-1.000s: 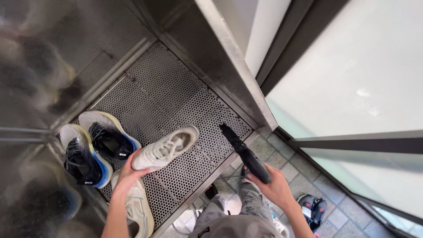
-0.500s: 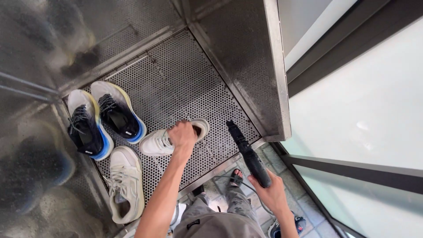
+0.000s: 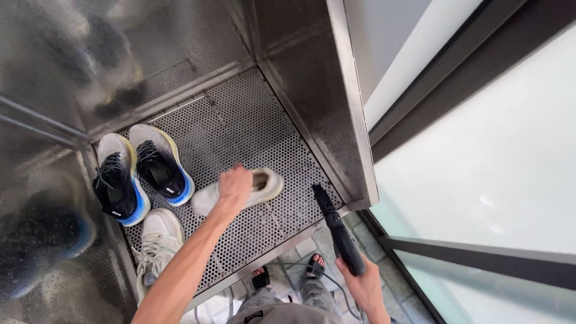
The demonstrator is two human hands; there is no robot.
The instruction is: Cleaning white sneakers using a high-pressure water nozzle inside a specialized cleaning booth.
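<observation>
Cream sneaker (image 3: 261,183) on the perforated metal floor (image 3: 252,126), dark blue pair (image 3: 141,171) and second cream shoe (image 3: 155,243) to its left, left hand (image 3: 235,186) gripping its middle, right hand (image 3: 360,283) closed round a black spray gun (image 3: 336,228).

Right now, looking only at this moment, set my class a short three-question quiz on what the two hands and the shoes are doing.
1. True or false: the left hand rests on the cream shoe lying on the perforated metal floor.
2. What does the right hand hold?
A. a black spray gun
B. a brush
C. a cloth
3. Fill in: the pair of black shoes with blue soles stands ____ of the cream shoe in the picture.

Key
1. True.
2. A: the black spray gun points toward the floor, nozzle near the cream shoe.
3. Left; a second cream shoe lies below them.
</observation>
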